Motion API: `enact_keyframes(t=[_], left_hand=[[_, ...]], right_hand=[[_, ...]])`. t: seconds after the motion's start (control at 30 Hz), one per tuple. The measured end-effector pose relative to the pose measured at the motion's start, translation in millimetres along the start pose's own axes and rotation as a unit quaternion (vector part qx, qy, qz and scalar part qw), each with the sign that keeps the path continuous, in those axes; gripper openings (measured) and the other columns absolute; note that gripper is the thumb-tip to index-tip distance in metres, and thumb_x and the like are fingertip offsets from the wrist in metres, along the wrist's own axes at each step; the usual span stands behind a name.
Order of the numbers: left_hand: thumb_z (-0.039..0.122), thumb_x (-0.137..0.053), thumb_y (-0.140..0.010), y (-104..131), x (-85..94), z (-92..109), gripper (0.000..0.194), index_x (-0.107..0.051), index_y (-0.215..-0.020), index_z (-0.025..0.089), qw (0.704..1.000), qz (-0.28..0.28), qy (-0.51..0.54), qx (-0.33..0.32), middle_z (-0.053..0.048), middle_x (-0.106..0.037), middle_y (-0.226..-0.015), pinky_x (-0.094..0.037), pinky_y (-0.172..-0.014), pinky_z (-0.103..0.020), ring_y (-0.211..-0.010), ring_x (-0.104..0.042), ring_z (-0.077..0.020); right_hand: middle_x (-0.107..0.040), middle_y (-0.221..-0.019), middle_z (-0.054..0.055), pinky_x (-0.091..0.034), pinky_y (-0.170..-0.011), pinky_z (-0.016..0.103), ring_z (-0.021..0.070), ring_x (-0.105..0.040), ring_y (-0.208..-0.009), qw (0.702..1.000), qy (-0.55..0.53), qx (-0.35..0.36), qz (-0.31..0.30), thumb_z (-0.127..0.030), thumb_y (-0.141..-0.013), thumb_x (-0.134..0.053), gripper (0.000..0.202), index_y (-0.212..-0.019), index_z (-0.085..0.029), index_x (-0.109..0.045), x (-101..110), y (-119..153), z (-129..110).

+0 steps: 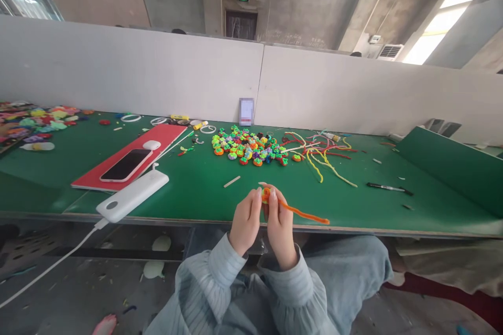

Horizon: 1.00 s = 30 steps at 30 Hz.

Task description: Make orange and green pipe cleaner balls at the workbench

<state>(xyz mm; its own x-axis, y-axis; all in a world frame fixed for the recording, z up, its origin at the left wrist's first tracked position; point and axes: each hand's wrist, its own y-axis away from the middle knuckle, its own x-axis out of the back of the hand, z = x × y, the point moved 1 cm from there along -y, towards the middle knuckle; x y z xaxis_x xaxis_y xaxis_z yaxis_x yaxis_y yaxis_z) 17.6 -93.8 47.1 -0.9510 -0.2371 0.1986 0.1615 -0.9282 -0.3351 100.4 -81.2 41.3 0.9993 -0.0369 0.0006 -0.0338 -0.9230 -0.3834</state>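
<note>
Close together above the table's front edge, my left hand (pixel 246 220) and my right hand (pixel 281 222) pinch an orange pipe cleaner (pixel 304 214). Part of it is coiled into a small round shape between the fingertips, with a bit of green at its side. Its straight tail sticks out to the right, past my right hand. Fingers hide much of the coil. Beyond the hands lies a pile of small finished pipe-cleaner pieces (pixel 251 147) in orange, red, green and purple, many with green tops.
Loose pipe cleaners (pixel 326 159) spread right of the pile, with a black pen (pixel 389 188) farther right. At left are a red folder (pixel 106 167), a phone (pixel 126 164) and a white power strip (pixel 133 196). A small stick (pixel 231 181) lies near my hands. A lit phone (pixel 246 111) leans on the partition.
</note>
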Motion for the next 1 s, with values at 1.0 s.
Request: enact_keyframes(t=[1.0], left_hand=[[0.050,-0.040,-0.084,9.2,2.5,17.2,0.036,-0.052,-0.075,0.017,0.974,-0.035,0.199,0.099,0.003,-0.047,-0.056,-0.038,-0.047,-0.020,-0.049,-0.046,-0.0088]], right_hand=[[-0.032,-0.046,-0.004,-0.027,-0.039,0.022,0.0101,-0.030,-0.041,0.985,-0.103,-0.109,-0.081,-0.058,-0.088,-0.024,0.060,-0.109,-0.016,-0.061,10.9,9.8,-23.4]])
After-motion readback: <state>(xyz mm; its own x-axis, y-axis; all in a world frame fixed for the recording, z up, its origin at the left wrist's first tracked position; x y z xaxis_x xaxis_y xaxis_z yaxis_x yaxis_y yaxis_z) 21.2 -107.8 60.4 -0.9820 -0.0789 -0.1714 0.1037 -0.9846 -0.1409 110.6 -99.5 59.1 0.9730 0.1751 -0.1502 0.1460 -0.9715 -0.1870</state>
